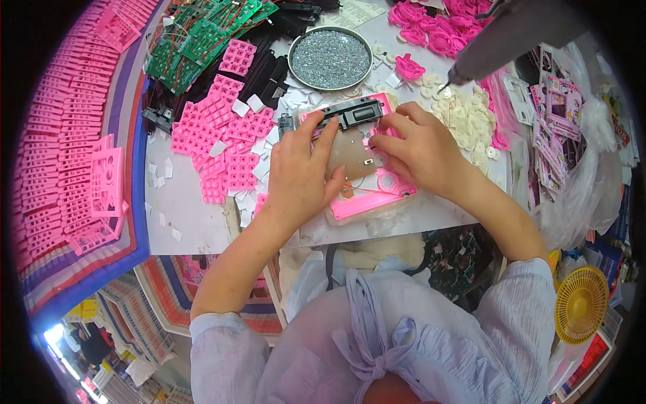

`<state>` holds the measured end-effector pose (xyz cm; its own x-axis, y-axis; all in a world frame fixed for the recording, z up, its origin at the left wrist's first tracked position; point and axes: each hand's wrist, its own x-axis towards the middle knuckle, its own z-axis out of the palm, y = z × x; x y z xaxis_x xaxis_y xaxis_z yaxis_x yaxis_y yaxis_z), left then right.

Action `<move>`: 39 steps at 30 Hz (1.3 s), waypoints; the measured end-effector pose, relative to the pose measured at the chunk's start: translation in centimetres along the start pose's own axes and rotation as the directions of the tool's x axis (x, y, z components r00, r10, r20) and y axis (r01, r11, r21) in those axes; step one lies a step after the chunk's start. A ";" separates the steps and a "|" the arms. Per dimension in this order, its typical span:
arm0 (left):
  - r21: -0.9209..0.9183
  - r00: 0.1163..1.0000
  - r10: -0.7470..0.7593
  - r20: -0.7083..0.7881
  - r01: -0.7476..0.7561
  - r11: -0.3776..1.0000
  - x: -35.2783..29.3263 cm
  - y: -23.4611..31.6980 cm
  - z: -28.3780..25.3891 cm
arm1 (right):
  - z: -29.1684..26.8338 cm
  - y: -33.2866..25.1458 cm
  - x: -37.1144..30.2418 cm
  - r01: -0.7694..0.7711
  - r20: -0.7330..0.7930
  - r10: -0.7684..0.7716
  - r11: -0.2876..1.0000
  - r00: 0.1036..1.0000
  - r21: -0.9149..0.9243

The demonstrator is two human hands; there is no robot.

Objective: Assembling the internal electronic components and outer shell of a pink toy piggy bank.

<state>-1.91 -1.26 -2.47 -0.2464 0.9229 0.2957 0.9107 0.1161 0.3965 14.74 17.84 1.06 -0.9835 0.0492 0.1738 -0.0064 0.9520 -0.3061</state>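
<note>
A pink plastic housing (350, 208) lies on the white table in front of me, with a tan circuit board (351, 153) inside it. Across its far end sits a black plastic battery-holder-like part (361, 113). My left hand (301, 165) rests over the housing's left side, fingers stretched apart, fingertips on the black part and thumb by the board's near edge. At the right side, my right hand (424, 149) has its fingers bent and drawn together beside the black part's right end. What lies between those fingertips is hidden. A thin reddish wire (367, 191) crosses the housing.
A round tray of small metal screws (330, 59) stands beyond the housing. Left are pink keypads (225, 128), green circuit boards (195, 50) and stacked pink housings (64, 135). Right are cream-coloured small parts (464, 118). A dark power-screwdriver-like tool (511, 44) hangs overhead.
</note>
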 end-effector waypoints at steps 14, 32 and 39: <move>0.076 0.998 -0.040 -0.041 0.043 0.996 13.1 -5.7 -2.4 | -6.2 4.1 1.9 -0.010 -0.364 0.381 0.703 0.850 0.711; -0.142 0.999 -0.013 0.046 0.019 0.990 14.4 -5.8 -0.7 | -7.7 -0.1 7.9 0.230 -0.353 0.418 0.316 0.837 0.920; -0.250 0.973 0.146 -0.178 -0.189 0.950 4.6 2.5 -0.9 | -5.5 -2.5 4.3 0.540 -0.519 0.319 0.028 0.793 0.841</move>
<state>-1.10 2.94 0.67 -0.1655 0.8495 0.5010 0.8286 -0.1557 0.5378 11.47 17.36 7.67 -0.6882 0.4998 0.5259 -0.6829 -0.2012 -0.7023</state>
